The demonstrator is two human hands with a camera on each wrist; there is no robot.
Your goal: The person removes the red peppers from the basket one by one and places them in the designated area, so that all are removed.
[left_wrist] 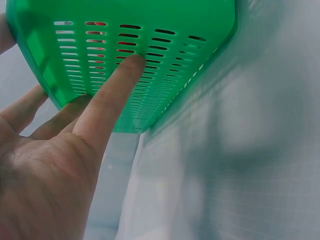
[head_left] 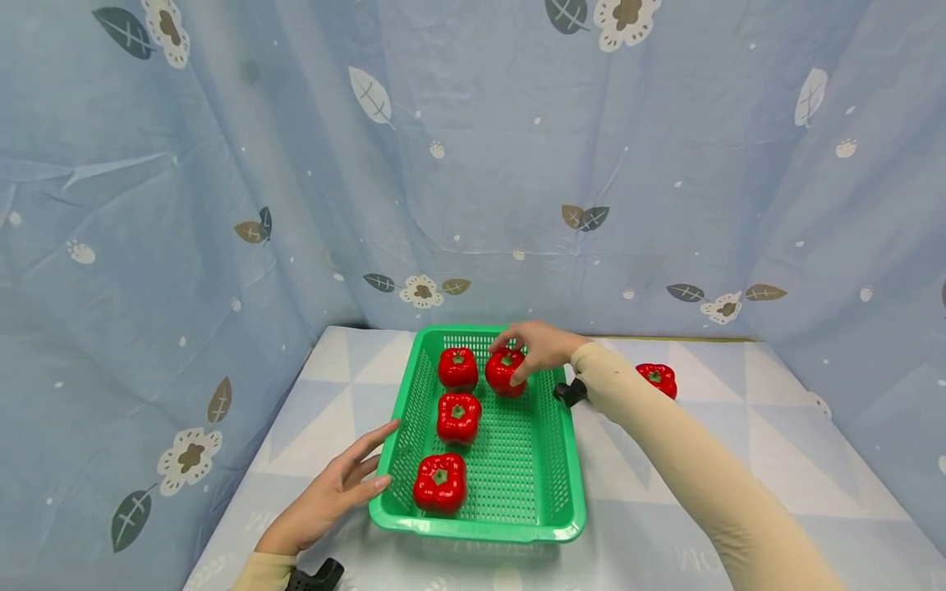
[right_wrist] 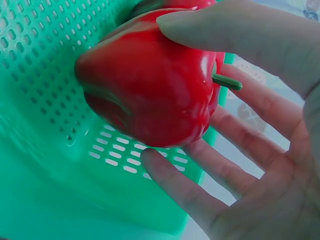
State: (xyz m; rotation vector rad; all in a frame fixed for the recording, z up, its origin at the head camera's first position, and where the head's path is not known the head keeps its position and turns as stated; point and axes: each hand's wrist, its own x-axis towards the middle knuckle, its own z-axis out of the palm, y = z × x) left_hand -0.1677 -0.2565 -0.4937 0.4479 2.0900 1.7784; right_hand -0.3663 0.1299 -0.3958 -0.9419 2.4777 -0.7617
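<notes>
A green plastic basket (head_left: 502,532) with slotted walls stands on the table. Inside it, along the left side, are three red bell peppers: a far one (head_left: 457,369), a middle one (head_left: 458,419) and a near one (head_left: 439,484). My right hand (head_left: 543,343) reaches over the far right part and holds another red bell pepper (right_wrist: 145,80) between thumb and fingers, its green stem toward the palm. My left hand (head_left: 325,497) is at the basket's left side, fingers extended; in the left wrist view a fingertip (left_wrist: 134,61) touches the slotted outer wall.
One more red bell pepper (head_left: 658,378) lies on the table right of the basket, partly covered by my right sleeve (head_left: 687,460). A patterned cloth (head_left: 739,492) covers the table. Blue curtains (head_left: 488,164) hang behind and at both sides.
</notes>
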